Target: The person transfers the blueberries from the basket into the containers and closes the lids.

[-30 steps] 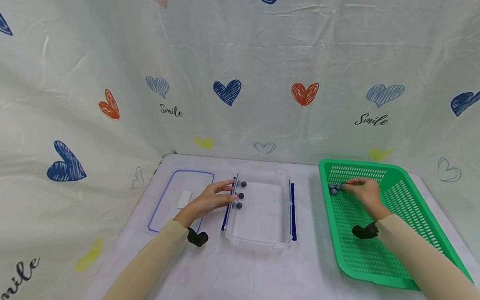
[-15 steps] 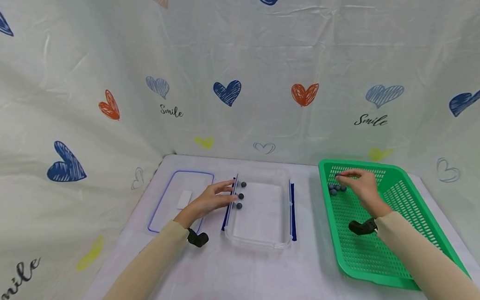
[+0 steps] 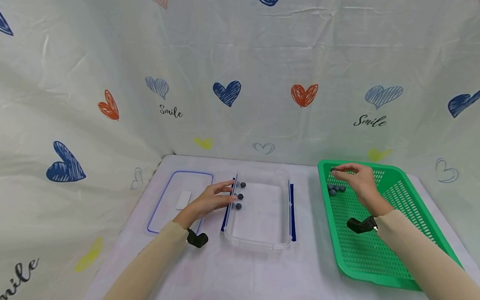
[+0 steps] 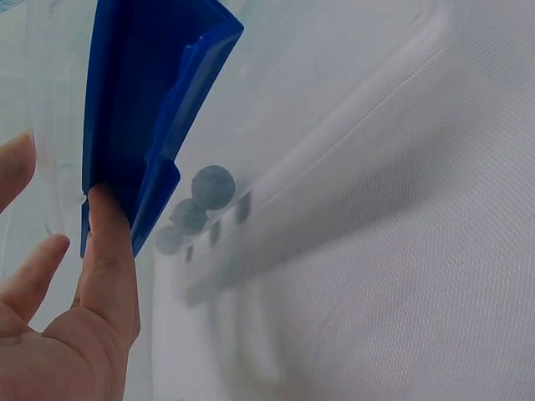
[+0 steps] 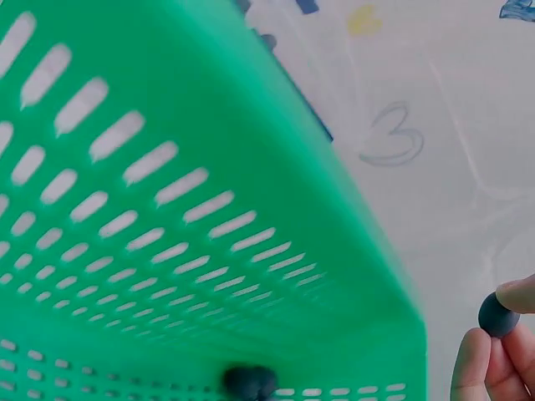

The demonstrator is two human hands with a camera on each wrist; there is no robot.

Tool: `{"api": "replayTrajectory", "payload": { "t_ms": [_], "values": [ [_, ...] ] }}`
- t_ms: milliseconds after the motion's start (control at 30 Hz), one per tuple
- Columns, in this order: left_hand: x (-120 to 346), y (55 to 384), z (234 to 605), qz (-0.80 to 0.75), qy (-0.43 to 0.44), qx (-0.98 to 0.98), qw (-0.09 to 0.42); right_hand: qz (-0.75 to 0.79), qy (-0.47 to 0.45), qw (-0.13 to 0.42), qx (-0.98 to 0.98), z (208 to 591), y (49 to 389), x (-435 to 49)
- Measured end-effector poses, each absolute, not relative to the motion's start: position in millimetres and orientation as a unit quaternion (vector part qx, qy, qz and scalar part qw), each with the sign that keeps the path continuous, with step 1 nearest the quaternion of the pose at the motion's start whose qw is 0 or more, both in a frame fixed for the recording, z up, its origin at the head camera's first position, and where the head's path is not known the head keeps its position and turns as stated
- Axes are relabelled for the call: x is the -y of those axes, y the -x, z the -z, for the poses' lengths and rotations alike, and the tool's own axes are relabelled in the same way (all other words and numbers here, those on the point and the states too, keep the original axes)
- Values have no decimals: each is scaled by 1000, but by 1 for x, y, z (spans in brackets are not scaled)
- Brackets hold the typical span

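Note:
My left hand [image 3: 210, 199] holds the left rim of a clear plastic box [image 3: 266, 245] with blue side flaps. In the left wrist view a finger presses on the blue flap [image 4: 134, 109]. Inside the box, along that same wall, lie a few small dark balls [image 3: 240, 197], blurred through the plastic in the left wrist view. My right hand [image 3: 361, 185] pinches one dark blue ball [image 5: 499, 315], blueberry-sized, between thumb and fingers, over the far left corner of a green basket [image 3: 336, 250]. More dark balls [image 3: 336, 189] sit in a cluster below it in the basket.
A clear lid [image 3: 149, 221] with a blue edge lies flat left of the box, partly behind my left arm. White cloth [image 3: 249, 284] covers the table. A curtain printed with hearts [image 3: 254, 51] hangs at the back and sides.
My right hand has risen from the cluster in the basket with one dark blue ball and shifted a little left and away. My left hand has stayed at the box rim.

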State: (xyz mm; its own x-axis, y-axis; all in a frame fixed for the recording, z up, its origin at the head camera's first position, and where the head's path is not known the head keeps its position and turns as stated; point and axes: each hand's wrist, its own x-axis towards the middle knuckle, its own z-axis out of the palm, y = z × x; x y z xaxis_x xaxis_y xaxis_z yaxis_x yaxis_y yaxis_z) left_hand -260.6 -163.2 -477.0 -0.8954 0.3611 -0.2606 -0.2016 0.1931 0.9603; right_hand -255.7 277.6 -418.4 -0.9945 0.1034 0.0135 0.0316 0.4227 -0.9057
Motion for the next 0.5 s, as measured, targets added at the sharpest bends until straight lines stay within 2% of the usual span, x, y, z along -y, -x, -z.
{"api": "replayTrajectory", "payload": {
  "t_ms": [500],
  "values": [
    [163,260,477,-626,-57,-746,220,-571,35,16,820,410,262,-254]
  ]
}}
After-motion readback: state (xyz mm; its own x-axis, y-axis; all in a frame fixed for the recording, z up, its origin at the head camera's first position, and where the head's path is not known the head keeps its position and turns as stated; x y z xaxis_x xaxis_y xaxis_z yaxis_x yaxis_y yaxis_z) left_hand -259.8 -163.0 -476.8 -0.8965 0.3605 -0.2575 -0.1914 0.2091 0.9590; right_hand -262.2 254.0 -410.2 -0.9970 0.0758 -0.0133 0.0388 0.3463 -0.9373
